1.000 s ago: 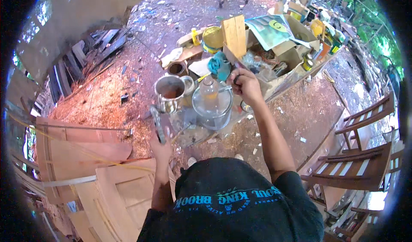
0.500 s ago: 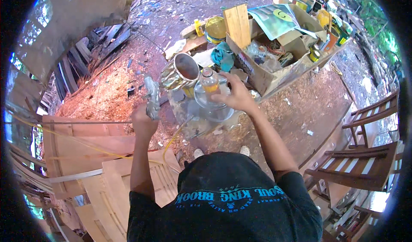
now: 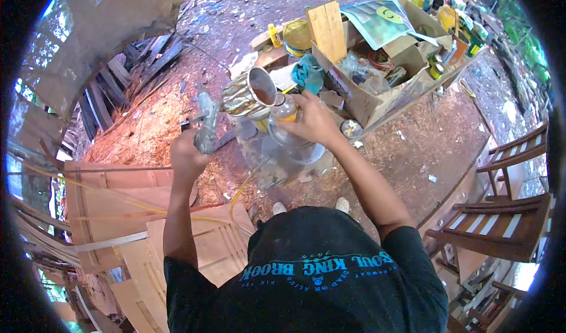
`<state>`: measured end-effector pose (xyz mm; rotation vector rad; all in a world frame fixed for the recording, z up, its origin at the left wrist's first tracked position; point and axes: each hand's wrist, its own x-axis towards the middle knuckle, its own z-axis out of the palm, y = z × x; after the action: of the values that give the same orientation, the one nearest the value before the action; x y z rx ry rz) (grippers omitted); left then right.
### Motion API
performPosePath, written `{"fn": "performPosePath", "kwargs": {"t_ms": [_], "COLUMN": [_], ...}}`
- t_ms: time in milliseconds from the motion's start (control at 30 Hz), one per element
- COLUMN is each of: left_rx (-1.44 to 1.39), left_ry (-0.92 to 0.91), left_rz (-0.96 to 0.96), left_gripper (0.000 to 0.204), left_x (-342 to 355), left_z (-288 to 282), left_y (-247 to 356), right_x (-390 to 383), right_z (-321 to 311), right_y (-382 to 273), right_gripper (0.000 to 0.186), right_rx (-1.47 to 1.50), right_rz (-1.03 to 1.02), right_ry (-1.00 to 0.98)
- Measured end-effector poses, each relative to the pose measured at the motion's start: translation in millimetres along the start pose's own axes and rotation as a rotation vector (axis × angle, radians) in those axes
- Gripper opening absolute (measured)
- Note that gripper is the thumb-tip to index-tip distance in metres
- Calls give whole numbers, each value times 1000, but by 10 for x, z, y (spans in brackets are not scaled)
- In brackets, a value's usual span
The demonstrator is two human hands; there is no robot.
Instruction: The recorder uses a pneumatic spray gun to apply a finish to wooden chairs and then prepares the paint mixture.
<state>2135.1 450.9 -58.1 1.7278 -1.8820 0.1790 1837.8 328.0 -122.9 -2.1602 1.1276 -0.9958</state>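
My left hand (image 3: 187, 151) is closed on a grey metal spray-gun-like tool (image 3: 205, 120) at the left of the worktable. My right hand (image 3: 308, 120) grips a clear bottle (image 3: 283, 106) with an amber band, over a wide clear container (image 3: 298, 152). Just left of the bottle, a shiny, crinkled metal pot (image 3: 239, 98) with brownish contents leans, its mouth tilted toward the right. A crumpled teal cloth (image 3: 308, 74) lies behind my right hand.
A cardboard box (image 3: 377, 106) of clutter, a board (image 3: 327, 29) and cans (image 3: 296, 37) crowd the table. Wooden panels (image 3: 118, 197) and a yellow hose (image 3: 239, 194) are at lower left, wood scraps (image 3: 106, 97) farther back, dark wooden chairs (image 3: 492, 227) at right.
The metal pot has gone from upright to tilted. My right hand has come down from near the box onto the bottle; my left hand has moved up and left with the grey tool.
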Motion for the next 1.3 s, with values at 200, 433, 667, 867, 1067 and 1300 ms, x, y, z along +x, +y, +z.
{"fn": "performPosePath", "kwargs": {"t_ms": [200,433,667,867,1067,1300], "left_rx": [55,178,248,268,312,342], "left_ry": [-71,-116,-146,-133,-161,-139], "left_rz": [-72,-93,-154,-125,-157,-142], "left_gripper": [20,21,20,20,19,18], "left_x": [78,179,246,297,328,343], "left_z": [-138,-234,-293,-374,-376,-375], "left_y": [47,94,152,270,242,232], "right_x": [3,24,42,60,79,91], "right_z": [-40,-182,-207,-224,-222,-228], "right_y": [20,-30,-34,-30,-23,-31], "right_gripper": [60,52,50,50,48,49], "right_rx": [-88,-162,-171,-172,-142,-126], "right_rz": [-87,-130,-137,-140,-141,-129], "right_ry": [83,66,33,23,26,20]}}
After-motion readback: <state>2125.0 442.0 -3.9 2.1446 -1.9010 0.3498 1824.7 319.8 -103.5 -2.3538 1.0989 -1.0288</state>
